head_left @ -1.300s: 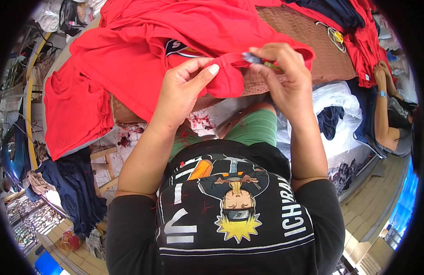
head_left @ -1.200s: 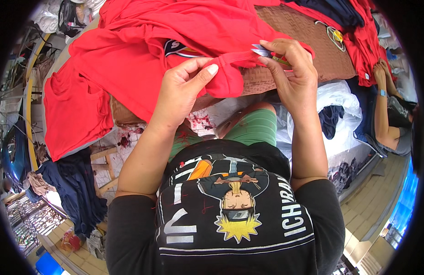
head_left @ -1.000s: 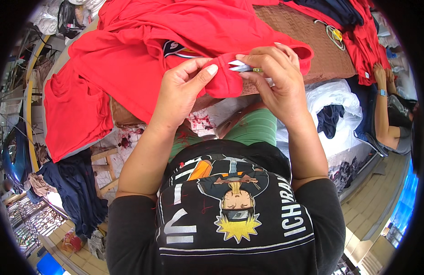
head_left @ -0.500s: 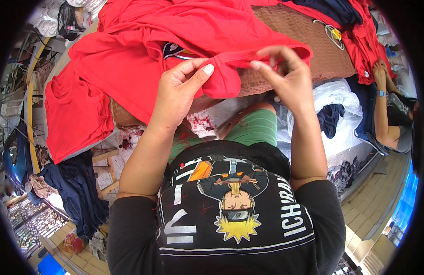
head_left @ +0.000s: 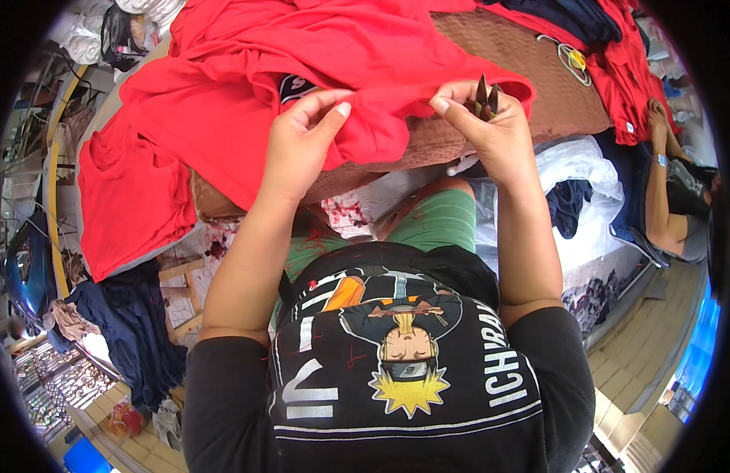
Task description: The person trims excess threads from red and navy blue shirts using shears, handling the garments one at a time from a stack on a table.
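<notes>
A large red garment (head_left: 333, 47) lies spread over a brown textured padded surface (head_left: 554, 106). My left hand (head_left: 310, 130) pinches its near edge between thumb and fingers. At the right part of that same edge, my right hand (head_left: 483, 118) presses thumb and finger together on the cloth. Dark thread snips (head_left: 485, 98) sit tucked in my right hand, their two pointed blades sticking up past the fingers. A dark patch with a white mark (head_left: 294, 87) shows inside the garment, partly hidden by folds.
Another red piece (head_left: 132, 197) hangs at the left, above dark navy cloth (head_left: 132, 323). To the right stands a clear plastic bag (head_left: 590, 169) with dark cloth in it. A co-worker's arm (head_left: 658, 165) touches red cloth at the far right. A yellowish cord (head_left: 574, 63) lies on the padded surface.
My right hand has come down onto the garment's edge, and the snips' blades now show. My left hand has shifted slightly left, and the hanging fold between my hands has changed shape.
</notes>
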A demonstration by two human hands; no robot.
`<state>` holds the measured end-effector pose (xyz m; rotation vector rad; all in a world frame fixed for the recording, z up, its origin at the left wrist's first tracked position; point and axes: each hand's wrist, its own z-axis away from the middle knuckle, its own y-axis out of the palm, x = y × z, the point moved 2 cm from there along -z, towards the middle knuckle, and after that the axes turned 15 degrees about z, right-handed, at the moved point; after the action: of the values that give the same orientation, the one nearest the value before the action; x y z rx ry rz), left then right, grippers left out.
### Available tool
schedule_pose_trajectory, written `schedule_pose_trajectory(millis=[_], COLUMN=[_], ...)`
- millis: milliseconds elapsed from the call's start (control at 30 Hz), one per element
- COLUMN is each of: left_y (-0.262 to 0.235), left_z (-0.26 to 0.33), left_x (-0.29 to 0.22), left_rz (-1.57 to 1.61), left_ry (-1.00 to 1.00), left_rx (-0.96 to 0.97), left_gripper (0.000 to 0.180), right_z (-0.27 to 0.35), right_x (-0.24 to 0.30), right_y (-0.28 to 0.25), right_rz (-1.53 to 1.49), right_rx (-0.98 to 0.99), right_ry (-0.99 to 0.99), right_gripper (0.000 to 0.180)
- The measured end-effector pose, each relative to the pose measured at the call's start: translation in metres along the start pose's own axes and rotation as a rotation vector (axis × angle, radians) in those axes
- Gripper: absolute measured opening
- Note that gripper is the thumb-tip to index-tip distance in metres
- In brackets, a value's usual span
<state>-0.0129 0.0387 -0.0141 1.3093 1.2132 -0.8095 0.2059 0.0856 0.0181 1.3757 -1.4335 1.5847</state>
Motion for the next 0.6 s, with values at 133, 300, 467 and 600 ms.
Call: schedule_pose_trajectory(millis=[133,300,467,600], left_y=[0.029,0.051,0.045,0.058], left_z=[-0.001,-0.002,0.0,0.011], left_x=[-0.029,-0.033,-0.04,-0.042], left_rz=[-0.67,-0.719,-0.717,-0.744], left_ry=[0.543,0.468,0.655,0.66], left_rx=[0.143,0.336,0.276,0.371], left_gripper=[0.035,0.038,0.046,0.03], right_z=[0.002,0.016,0.024,0.022], right_x=[0.005,0.025,0.035,0.032], right_y=[0.004,-0.004,-0.014,-0.006], right_rz=[-0.028,-0.138,-0.065,-0.083], right_rx=[0.018,0.132,0.173,0.148], right_ry=[0.044,-0.001,-0.167,-0.163], right_gripper=[0.008,0.008,0.004,0.004])
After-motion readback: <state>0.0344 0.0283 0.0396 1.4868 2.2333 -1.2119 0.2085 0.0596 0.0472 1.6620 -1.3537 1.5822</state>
